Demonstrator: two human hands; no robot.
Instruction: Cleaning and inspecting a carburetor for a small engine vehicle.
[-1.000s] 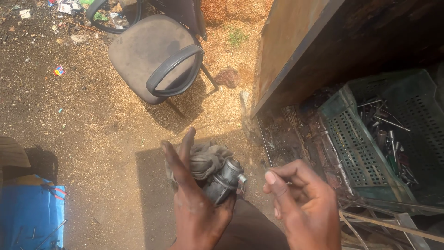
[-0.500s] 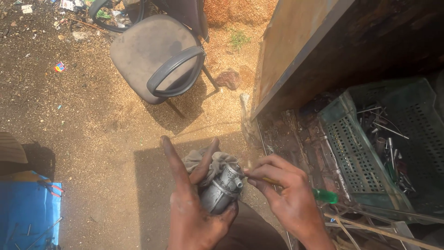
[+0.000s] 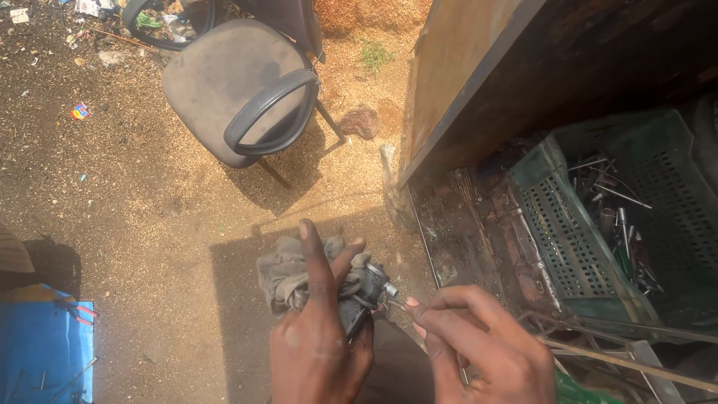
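My left hand point(image 3: 318, 340) grips a small dark metal engine part point(image 3: 360, 298) wrapped in a grey rag point(image 3: 283, 273), low in the middle of the view. My right hand point(image 3: 479, 348) is closed on a thin screwdriver point(image 3: 398, 302). Its metal tip touches a small fitting on the right side of the part. The green handle end point(image 3: 580, 390) pokes out beyond my right hand at the bottom edge.
A grey office chair point(image 3: 239, 90) stands on sandy ground ahead. A green plastic crate point(image 3: 568, 232) with several metal tools sits at the right under a rusty metal cabinet point(image 3: 479, 82). A blue container point(image 3: 41, 352) is at bottom left. Metal rods point(image 3: 628, 363) lie bottom right.
My right hand, empty a second ago, now holds the screwdriver and has set its tip against the part. My left hand has turned the rag-wrapped part slightly.
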